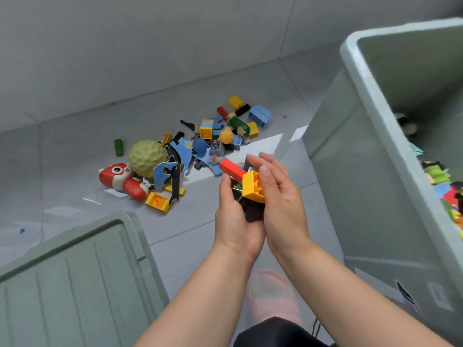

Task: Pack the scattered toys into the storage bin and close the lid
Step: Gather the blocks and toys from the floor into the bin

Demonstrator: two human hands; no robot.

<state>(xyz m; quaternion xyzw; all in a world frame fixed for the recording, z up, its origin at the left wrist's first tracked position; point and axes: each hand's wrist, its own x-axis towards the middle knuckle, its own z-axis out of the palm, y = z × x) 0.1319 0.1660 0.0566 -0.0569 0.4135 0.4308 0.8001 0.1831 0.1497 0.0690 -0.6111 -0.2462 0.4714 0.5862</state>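
Observation:
My left hand and my right hand are cupped together above the floor around a handful of toys: a yellow brick, a red bar and dark pieces beneath. A pile of scattered toys lies on the grey floor beyond my hands, with a red fish toy, a bumpy green ball and a yellow brick. The pale green storage bin stands open on the right with colourful toys inside. Its lid lies at the lower left.
A green brick lies apart, left of the pile. Grey walls close the corner behind the toys. A pink slipper and dark clothing show below my arms. Small specks dot the floor.

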